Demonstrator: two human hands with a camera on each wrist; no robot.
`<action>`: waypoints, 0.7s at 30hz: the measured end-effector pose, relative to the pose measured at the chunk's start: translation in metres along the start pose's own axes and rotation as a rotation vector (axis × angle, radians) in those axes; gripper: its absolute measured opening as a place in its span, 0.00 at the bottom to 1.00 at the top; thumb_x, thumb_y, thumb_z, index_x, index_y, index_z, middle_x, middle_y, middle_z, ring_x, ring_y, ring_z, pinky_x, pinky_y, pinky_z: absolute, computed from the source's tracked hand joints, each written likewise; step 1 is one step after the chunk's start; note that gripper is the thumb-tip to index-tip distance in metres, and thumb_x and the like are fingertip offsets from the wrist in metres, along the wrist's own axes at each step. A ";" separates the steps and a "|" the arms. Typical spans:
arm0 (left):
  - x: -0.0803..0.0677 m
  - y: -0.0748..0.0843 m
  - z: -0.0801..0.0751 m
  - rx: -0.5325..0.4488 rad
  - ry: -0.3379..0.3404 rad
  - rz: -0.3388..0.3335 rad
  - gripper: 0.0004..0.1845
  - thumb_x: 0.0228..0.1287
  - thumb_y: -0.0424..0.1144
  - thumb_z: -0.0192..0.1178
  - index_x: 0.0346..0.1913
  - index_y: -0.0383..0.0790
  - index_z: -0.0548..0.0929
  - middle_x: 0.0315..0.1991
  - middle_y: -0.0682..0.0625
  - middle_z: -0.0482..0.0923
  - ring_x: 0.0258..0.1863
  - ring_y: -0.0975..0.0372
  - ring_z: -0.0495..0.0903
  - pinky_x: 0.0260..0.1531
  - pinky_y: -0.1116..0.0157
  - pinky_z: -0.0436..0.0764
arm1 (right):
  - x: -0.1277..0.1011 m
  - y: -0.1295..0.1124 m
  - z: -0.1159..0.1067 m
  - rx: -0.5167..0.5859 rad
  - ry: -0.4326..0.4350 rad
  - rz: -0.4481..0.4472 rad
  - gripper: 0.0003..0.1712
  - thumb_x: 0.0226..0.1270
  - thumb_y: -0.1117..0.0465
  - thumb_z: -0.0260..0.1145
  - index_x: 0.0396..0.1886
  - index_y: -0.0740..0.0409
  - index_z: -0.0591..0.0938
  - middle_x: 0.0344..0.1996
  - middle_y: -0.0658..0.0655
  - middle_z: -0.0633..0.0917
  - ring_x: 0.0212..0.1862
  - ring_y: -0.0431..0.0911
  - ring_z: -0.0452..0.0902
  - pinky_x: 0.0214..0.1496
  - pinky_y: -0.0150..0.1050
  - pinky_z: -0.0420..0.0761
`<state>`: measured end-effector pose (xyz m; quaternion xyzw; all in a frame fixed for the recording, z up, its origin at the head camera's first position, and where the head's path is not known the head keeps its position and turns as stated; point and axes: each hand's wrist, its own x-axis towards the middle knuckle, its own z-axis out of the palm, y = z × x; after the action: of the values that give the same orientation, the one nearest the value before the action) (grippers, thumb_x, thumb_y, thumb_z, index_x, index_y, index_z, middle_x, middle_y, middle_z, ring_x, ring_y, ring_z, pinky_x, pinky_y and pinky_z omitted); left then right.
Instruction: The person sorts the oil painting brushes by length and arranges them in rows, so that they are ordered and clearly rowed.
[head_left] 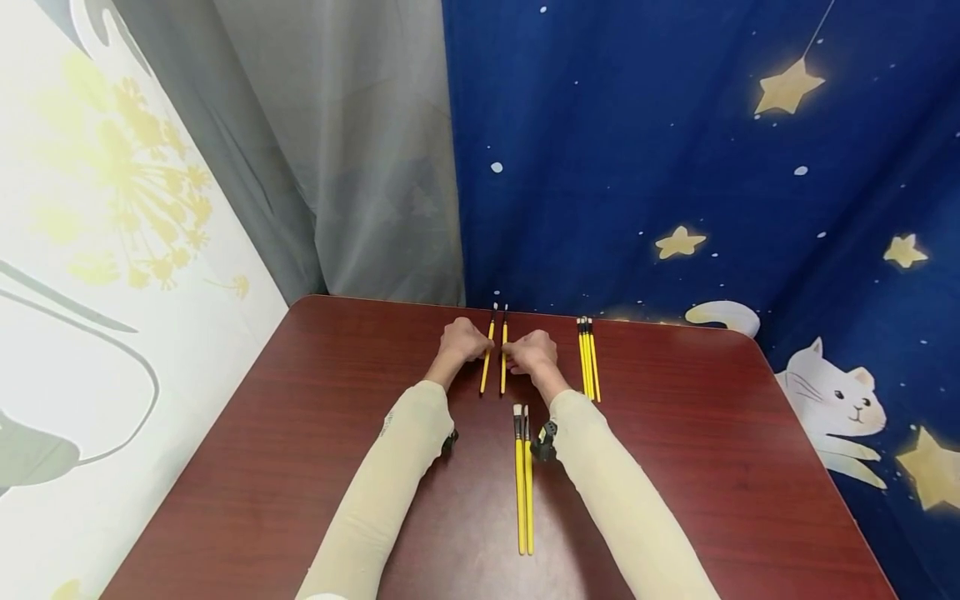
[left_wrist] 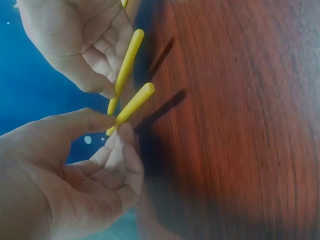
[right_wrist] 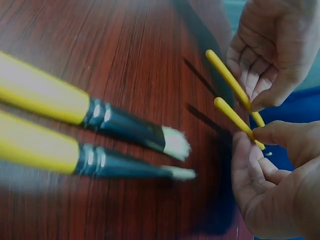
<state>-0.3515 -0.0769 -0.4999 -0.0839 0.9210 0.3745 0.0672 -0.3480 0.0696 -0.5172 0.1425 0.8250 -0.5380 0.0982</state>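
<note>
Your left hand [head_left: 463,342] pinches the left thin brush [head_left: 488,354] between thumb and fingertips, about midway along its yellow handle. Your right hand [head_left: 531,352] pinches the right thin brush [head_left: 504,354] the same way, thumb on top, fingers [right_wrist: 250,170] curled beneath. The two brushes lie side by side, nearly parallel and a little apart, between your hands at the far middle of the table [head_left: 300,433], bristles pointing away from you. In the wrist views their rounded handle ends stick out free, past the fingers, raised just off the wood and casting shadows on it. Two thicker brushes [head_left: 523,479] lie together between your forearms, nearer to you. Another bundle [head_left: 587,358] lies just to the right of your right hand, untouched.
</note>
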 end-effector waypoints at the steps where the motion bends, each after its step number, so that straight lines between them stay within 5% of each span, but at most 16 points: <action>1: 0.002 0.000 -0.001 -0.016 -0.015 -0.013 0.09 0.54 0.44 0.67 0.27 0.41 0.88 0.23 0.49 0.86 0.25 0.58 0.84 0.27 0.65 0.79 | 0.000 -0.001 0.002 0.001 -0.007 0.003 0.11 0.56 0.58 0.71 0.31 0.63 0.87 0.28 0.62 0.89 0.26 0.47 0.87 0.31 0.41 0.85; 11: 0.018 -0.001 -0.010 -0.241 -0.167 -0.150 0.06 0.53 0.34 0.66 0.32 0.33 0.86 0.35 0.40 0.87 0.38 0.54 0.88 0.40 0.59 0.85 | 0.008 -0.010 0.019 -0.005 -0.036 0.041 0.08 0.53 0.61 0.72 0.29 0.63 0.85 0.25 0.62 0.88 0.24 0.48 0.87 0.29 0.41 0.85; 21: 0.025 -0.012 -0.018 -0.190 -0.195 -0.174 0.07 0.55 0.32 0.63 0.35 0.32 0.84 0.36 0.39 0.87 0.37 0.55 0.88 0.40 0.59 0.85 | 0.010 -0.011 0.027 -0.054 -0.034 0.044 0.10 0.55 0.60 0.72 0.30 0.64 0.85 0.26 0.61 0.88 0.24 0.49 0.87 0.29 0.41 0.85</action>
<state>-0.3744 -0.1003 -0.5002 -0.1324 0.8596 0.4593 0.1803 -0.3611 0.0417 -0.5216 0.1488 0.8342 -0.5154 0.1280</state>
